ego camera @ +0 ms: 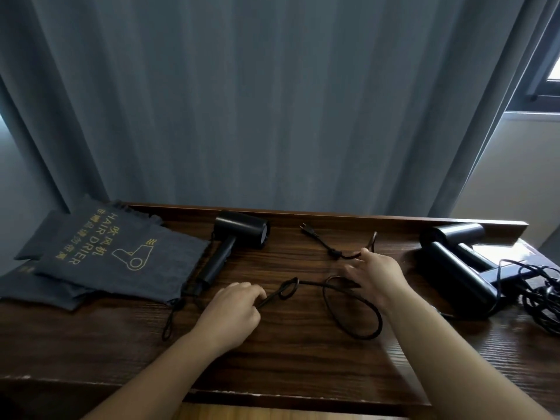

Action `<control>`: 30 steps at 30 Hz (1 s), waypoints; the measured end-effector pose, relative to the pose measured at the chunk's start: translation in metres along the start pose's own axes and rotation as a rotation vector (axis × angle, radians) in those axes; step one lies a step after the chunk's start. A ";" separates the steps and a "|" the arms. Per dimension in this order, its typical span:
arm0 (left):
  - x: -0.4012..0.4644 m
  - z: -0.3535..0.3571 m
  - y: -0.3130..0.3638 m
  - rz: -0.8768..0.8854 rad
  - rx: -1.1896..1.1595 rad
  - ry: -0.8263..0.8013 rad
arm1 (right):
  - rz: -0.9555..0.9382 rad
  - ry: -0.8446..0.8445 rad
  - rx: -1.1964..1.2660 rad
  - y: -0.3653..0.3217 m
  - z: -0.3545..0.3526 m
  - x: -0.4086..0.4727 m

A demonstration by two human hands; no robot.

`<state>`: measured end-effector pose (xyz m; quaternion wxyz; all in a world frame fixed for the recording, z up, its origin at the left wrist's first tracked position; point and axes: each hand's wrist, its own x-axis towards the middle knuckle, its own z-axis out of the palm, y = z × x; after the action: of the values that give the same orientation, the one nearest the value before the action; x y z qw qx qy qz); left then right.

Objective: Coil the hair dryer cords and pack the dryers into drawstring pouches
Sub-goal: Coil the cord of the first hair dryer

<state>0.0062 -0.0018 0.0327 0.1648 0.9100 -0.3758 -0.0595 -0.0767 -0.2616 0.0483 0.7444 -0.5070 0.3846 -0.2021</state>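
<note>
**On the wooden counter: first cord half coiled, nothing packed yet**

On the wooden counter (288, 353), in front of a grey-blue curtain (272, 101), the cord (351, 310) of the nearest hair dryer (236, 237) is being worked. The cord is seen knotted or twisted just right of the left hand (233, 310), whose curled fingers pinch it where it leaves the knot. From there a loose loop is laid toward the right hand (375, 274), which is pressed down on the cord with fingers spread; whether anything is gripped under that palm cannot be told. The plug (309, 233) lies free beyond the right hand, near the back rail.

By the look of things, the task is judged to be at an early stage. The coil is not finished, the plug end is still loose, and the dryer itself lies uncovered, its handle touching the edge of the pouches. Two more black dryers (454, 262) are stacked at the right end, with a tangle of cords (539, 292) beside them, uncoiled. No dryer is seen inside a pouch.

The drawstring pouches (121, 256) are piled flat at the left end. On the top one, "HAIR DRIER" is printed in gold, beside Chinese characters reading 吹风机, a smaller line too blurred to read, and a gold dryer outline.
</note>
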 end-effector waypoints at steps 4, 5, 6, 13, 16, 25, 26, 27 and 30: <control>-0.001 -0.004 -0.006 -0.057 -0.006 0.040 | -0.319 0.054 -1.045 0.005 -0.016 -0.012; 0.001 -0.003 -0.004 -0.048 -0.032 0.061 | -0.409 0.065 -1.189 0.006 -0.018 -0.020; 0.004 -0.001 0.000 -0.029 -0.048 0.069 | -0.513 0.074 -1.271 0.007 -0.018 -0.031; 0.032 0.014 0.029 0.078 -0.022 -0.063 | -0.542 -0.280 -1.069 0.028 -0.015 -0.083; 0.037 0.018 0.028 0.056 -0.096 0.023 | -0.434 -0.455 -1.012 0.028 -0.017 -0.091; 0.022 0.006 0.019 -0.037 -0.334 0.156 | -0.381 -0.419 -0.881 0.023 -0.002 -0.097; 0.022 0.005 0.017 -0.048 -0.389 0.163 | -0.546 -0.298 -1.089 0.026 -0.003 -0.092; 0.021 0.004 0.015 -0.053 -0.462 0.164 | -0.682 -0.190 -1.243 0.029 -0.004 -0.087; 0.014 0.000 0.013 -0.021 -0.666 0.193 | -0.833 -0.059 -1.449 0.041 -0.007 -0.075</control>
<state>0.0076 -0.0209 0.0373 0.4869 0.8114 -0.3092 -0.0942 -0.1322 -0.1971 0.0370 0.1083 -0.9660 0.1808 -0.1498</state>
